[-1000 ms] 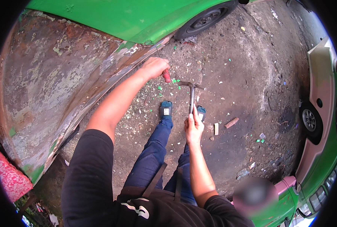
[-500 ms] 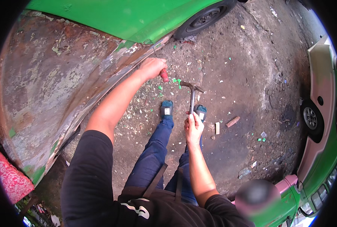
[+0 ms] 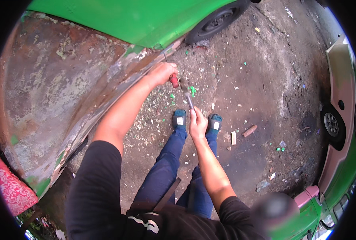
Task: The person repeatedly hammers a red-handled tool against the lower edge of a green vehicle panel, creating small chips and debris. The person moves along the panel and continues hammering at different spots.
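Note:
My left hand (image 3: 162, 74) is closed round a red-handled screwdriver (image 3: 174, 81). Its thin shank points away from me toward the lower edge of a green car body (image 3: 114, 22), where paint meets stripped metal; whether the tip touches is too small to tell. In my right hand (image 3: 198, 125) is a hammer (image 3: 189, 99), gripped by its metal handle. The hammer's head, smeared by motion, is right beside the butt of the red handle; I cannot tell if they touch. Bare, rusty, patchy metal of a large body panel (image 3: 54, 84) spreads to the left of my left arm.
A black wheel (image 3: 218, 22) stands at the top. To the right is another green and pink vehicle (image 3: 330, 160). Paint chips (image 3: 192, 91), a brick-coloured piece (image 3: 249, 131) and a pale block (image 3: 233, 138) lie on the dirt ground. A red patterned cloth (image 3: 12, 184) is far left.
The hammer has swung leftward, bringing its head from right of the screwdriver to the handle's end. My right hand shifted slightly left and up. My left hand stays nearly in place.

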Demonstrator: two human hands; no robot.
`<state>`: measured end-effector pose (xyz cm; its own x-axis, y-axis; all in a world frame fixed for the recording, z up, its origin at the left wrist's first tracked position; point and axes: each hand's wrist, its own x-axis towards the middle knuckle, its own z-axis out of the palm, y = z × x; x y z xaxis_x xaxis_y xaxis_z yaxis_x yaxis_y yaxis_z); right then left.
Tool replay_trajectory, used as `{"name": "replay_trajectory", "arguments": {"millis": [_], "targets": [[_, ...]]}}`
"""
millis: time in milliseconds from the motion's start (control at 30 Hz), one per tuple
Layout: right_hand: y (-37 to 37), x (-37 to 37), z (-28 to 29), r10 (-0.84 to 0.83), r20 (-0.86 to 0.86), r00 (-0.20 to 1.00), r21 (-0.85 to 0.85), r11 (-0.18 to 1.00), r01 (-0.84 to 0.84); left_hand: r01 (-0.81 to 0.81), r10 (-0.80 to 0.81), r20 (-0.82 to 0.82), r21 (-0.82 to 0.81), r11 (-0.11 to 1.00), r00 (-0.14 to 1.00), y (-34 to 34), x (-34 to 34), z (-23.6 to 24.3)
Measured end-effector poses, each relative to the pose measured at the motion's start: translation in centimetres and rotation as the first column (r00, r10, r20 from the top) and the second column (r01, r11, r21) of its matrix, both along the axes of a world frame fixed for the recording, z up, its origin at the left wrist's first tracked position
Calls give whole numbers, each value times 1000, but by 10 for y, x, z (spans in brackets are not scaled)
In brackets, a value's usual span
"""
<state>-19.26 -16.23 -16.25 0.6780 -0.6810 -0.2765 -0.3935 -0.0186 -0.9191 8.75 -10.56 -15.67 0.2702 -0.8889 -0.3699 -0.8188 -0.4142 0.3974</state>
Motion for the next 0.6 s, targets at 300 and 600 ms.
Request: {"name": "replay_trajectory", "arguments": {"millis": [300,600], "targets": [[2,-5,11,100,291,951,-132,989,-64,-67,59,-85,-87,994,995,5,8,-11],[-18,-2,18,103,380,919,-275,962,5,-57,44,-138,-90,994,989,0,14,-3]]}}
